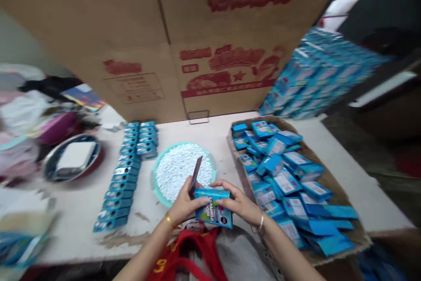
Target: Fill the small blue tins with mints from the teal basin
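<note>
Close to my body, a blue printed carton (213, 211) is held between both hands, its printed face towards me. My left hand (186, 202) grips its left side with the thumb on the front. A thin dark reddish strip (196, 171) sticks up from the same hand; its kind I cannot make out. My right hand (238, 204) closes on the carton's right upper side, thumb on the front and fingers behind the top. Just beyond the hands stands a turquoise basin (154, 184) full of small white pieces (179, 169), partly hidden by the left hand and the strip.
A cardboard tray (243, 171) heaped with blue cartons (286, 180) lies on the right. Rows of upright blue cartons (120, 184) stand on the left, near a bowl holding a white block (75, 158). Large cardboard boxes (138, 18) wall off the back, beside stacked wrapped packs (315, 75).
</note>
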{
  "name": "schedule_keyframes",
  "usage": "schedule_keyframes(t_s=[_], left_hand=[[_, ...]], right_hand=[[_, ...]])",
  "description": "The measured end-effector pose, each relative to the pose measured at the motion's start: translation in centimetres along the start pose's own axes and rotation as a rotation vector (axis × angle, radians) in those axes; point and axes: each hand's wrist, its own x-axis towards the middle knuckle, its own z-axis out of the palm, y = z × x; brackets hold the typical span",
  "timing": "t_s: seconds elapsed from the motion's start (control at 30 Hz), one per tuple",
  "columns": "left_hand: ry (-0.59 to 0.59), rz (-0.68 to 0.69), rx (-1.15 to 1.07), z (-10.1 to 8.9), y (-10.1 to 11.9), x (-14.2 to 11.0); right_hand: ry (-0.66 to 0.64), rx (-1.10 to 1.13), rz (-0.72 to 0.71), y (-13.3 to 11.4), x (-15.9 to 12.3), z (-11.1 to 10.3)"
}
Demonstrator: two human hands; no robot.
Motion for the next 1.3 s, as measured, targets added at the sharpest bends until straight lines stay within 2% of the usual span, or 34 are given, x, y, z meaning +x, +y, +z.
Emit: schedule_keyframes(t_s=[0.07, 0.13, 0.2, 0.3, 0.37, 0.43, 0.5, 0.57, 0.67, 0.73, 0.8, 0.9, 0.97, 1.1, 1.2, 1.3], left_hand=[[0.188, -0.011, -0.108, 0.5, -0.9, -1.5], [0.386, -0.021, -0.243, 0.9, -2.0, -2.5], [0.487, -0.048, -0.309, 1.4, -3.2, -3.1], [0.452, -0.082, -0.114, 1.4, -4.3, -3.5], [0.433, -0.062, 0.141, 0.1, -4.7, -3.9], [0.442, -0.038, 0.396, -2.3, -4.9, -5.0], [0.433, -0.049, 0.621, -5.2, -5.0, -6.8], [0.396, -0.113, 0.833, -7.6, -5.0, -8.8], [0.338, -0.283, 1.085, -8.9, -5.2, -10.6], [0.292, -0.386, 1.18, -8.2, -5.6, -9.9], [0.26, -0.44, 1.216, -6.7, -6.5, -7.9], [0.289, -0.441, 1.178, -4.4, -8.2, -3.7], [0.342, -0.418, 1.122, -3.5, -9.2, -1.1], [0.404, -0.379, 1.03, -3.3, -10.3, 1.7], [0.394, -0.321, 0.971, -4.3, -10.4, 1.8], [0.369, -0.196, 0.907, -5.8, -10.1, 1.4]], right_hand=[[0.051, 0.169, 0.03, 1.5, -0.4, 2.1], [0.106, 0.29, -0.013, 3.0, -0.6, 3.7], [0.203, 0.271, -0.092, 4.4, -0.6, 4.7], [0.438, 0.141, -0.183, 5.8, 0.2, 4.5], [0.549, 0.137, -0.217, 6.0, 1.5, 2.7], [0.599, 0.173, -0.233, 5.7, 3.6, -0.1], [0.592, 0.21, -0.215, 5.1, 6.4, -2.9], [0.53, 0.216, -0.163, 4.7, 9.5, -4.8], [0.397, 0.199, -0.078, 5.3, 13.2, -4.8], [0.329, 0.207, -0.022, 6.4, 14.4, -3.2], [0.311, 0.218, 0.01, 7.7, 14.7, -1.1], [0.343, 0.22, 0.0, 8.9, 14.5, 1.5], [0.341, 0.242, 0.011, 8.9, 14.5, 2.4], [0.305, 0.333, 0.101, 7.7, 14.6, 2.4], [0.266, 0.339, 0.098, 6.6, 14.1, 1.4], [0.292, 0.298, 0.016, 5.8, 12.8, 0.1]])
